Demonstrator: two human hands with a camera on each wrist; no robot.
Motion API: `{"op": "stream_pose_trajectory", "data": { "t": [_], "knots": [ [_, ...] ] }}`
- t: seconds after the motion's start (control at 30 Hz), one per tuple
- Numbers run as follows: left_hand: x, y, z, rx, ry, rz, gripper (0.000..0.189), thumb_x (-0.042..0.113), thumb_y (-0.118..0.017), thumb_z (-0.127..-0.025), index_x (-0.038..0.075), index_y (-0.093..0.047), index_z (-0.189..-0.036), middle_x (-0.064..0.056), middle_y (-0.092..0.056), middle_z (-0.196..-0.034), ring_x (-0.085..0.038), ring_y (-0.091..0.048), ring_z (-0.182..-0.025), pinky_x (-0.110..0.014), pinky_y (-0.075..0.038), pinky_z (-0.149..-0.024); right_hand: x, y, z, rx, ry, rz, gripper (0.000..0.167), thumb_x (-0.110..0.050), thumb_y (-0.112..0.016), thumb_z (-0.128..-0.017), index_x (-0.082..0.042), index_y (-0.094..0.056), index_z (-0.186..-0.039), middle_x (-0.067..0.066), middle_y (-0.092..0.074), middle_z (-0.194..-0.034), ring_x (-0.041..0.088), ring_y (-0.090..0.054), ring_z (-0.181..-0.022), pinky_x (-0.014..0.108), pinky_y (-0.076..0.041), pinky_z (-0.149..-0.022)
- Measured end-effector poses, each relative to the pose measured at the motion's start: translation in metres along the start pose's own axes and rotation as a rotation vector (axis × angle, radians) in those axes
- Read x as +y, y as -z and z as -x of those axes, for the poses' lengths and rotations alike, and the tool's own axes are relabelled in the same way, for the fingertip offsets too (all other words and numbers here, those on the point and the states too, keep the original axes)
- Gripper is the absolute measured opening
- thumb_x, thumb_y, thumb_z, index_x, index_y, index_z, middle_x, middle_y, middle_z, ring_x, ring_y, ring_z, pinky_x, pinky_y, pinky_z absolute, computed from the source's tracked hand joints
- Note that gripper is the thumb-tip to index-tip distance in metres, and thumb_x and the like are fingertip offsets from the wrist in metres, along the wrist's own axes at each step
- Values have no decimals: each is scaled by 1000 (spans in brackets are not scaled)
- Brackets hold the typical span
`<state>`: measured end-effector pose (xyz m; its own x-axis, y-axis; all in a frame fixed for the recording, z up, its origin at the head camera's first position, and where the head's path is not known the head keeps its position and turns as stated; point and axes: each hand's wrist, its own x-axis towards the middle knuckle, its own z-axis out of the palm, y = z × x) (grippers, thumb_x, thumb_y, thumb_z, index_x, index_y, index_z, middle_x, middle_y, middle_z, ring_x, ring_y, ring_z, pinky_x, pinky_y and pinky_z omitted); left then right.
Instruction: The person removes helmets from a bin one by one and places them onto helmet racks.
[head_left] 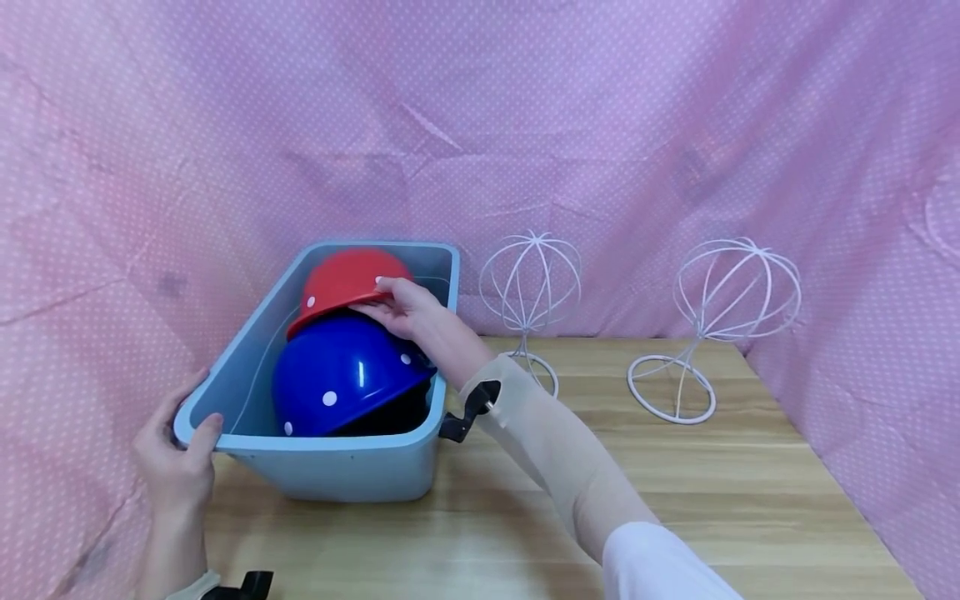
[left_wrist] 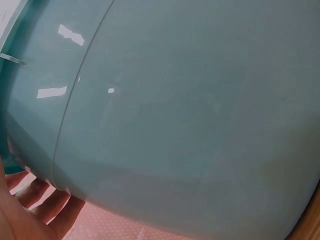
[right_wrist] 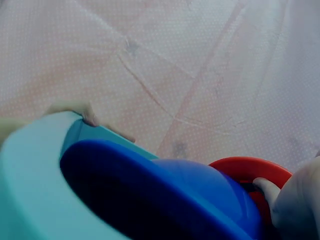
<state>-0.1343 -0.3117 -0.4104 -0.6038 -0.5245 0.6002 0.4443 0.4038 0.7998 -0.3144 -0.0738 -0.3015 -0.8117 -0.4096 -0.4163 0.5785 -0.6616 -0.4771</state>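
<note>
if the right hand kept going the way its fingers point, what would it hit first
The right hand already grips the brim of the red helmet, fingers pointing left. Past that, probably the left wall of the blue bin, though depth is unclear.

2 helmets (head_left: 347, 333) in the bin (head_left: 330, 471) (left on the table (head_left: 675, 500)), 2 wire stands (head_left: 530, 304) to its right

Bin (head_left: 330, 471) pale blue. Helmets: one red (head_left: 341, 279), one blue (head_left: 337, 371), both white-dotted. Backdrop (head_left: 675, 125) pink, white polka dots. Stands (head_left: 678, 392) white. Table (head_left: 675, 500) light wood grain.
</note>
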Motion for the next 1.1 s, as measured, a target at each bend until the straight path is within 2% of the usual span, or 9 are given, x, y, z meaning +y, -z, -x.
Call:
{"op": "stream_pose_trajectory", "data": {
  "t": [0.17, 0.27, 0.43, 0.57, 0.63, 0.73, 0.83, 0.93, 1.1],
  "knots": [
    [-2, -1, 1, 28, -67, 35, 50, -2, -55, -81, -11, -71, -128, 15, -76, -113, -2, -67, -92, -9, -51, -81, -3, 5, 16, -36, -21, 53, 65, 7, -56, -101, 0, -35, -162, 24, -60, -151, 39, -56, -145, 49, -43, -120],
    [0, -1, 2, 43, -85, 29, 52, -1, -52, -81, -9, -72, -128, 13, -77, -113, -3, -66, -89, -10, -50, -81, -6, 11, 28, -81, -2, 99, 53, 8, -57, -100, 4, -45, -152, 22, -61, -151, 37, -57, -144, 48, -42, -121],
    [0, -1, 2, 40, -39, -38, 55, 1, -49, -82, -2, -73, -132, 17, -75, -116, -1, -67, -94, -9, -51, -84, -17, 22, 46, -193, 77, 181, 35, 8, -53, -102, 1, -55, -136, 20, -58, -155, 34, -52, -149, 49, -37, -124],
    [-3, -5, 3, 62, -12, -48, 54, -1, -47, -83, -3, -73, -130, 19, -74, -112, -1, -67, -92, -9, -50, -82, -27, 32, 58, -263, 147, 225, 32, 8, -48, -103, -4, -56, -131, 20, -53, -158, 33, -48, -151, 49, -36, -125],
    [-4, -6, 2, 73, -2, -53, 54, -1, -47, -83, -3, -73, -130, 20, -74, -111, 0, -66, -92, -9, -49, -81, -31, 36, 63, -289, 184, 245, 34, 8, -47, -103, -6, -56, -133, 21, -51, -159, 29, -59, -142, 49, -36, -125],
    [-5, -5, 0, 73, 11, -75, 54, -1, -47, -85, -1, -74, -132, 23, -73, -112, 1, -65, -94, -8, -49, -82, -38, 38, 72, -324, 241, 271, 40, 9, -46, -103, -3, -54, -140, 23, -50, -160, 19, -74, -114, 50, -35, -126],
    [-4, -4, 1, 73, 25, -87, 53, -1, -47, -86, 1, -74, -132, 23, -72, -115, 0, -65, -95, -9, -48, -82, -44, 40, 81, -349, 295, 294, 45, 9, -46, -103, -1, -51, -147, 18, -66, -141, 13, -78, -91, 52, -34, -126],
    [-3, -5, 3, 92, 33, -66, 54, -2, -47, -85, 0, -74, -132, 18, -74, -117, -2, -64, -94, -11, -48, -82, -49, 42, 88, -384, 339, 327, 43, 7, -46, -104, -2, -52, -145, 8, -75, -118, 12, -79, -90, 47, -42, -119],
    [-7, -11, 3, 109, 26, -32, 55, -5, -46, -83, -2, -73, -131, 17, -74, -113, -3, -63, -91, -14, -47, -80, -58, 47, 97, -448, 420, 341, 29, 8, -45, -104, -9, -62, -120, -1, -80, -96, 10, -79, -85, 29, -63, -88]
  ]
}}
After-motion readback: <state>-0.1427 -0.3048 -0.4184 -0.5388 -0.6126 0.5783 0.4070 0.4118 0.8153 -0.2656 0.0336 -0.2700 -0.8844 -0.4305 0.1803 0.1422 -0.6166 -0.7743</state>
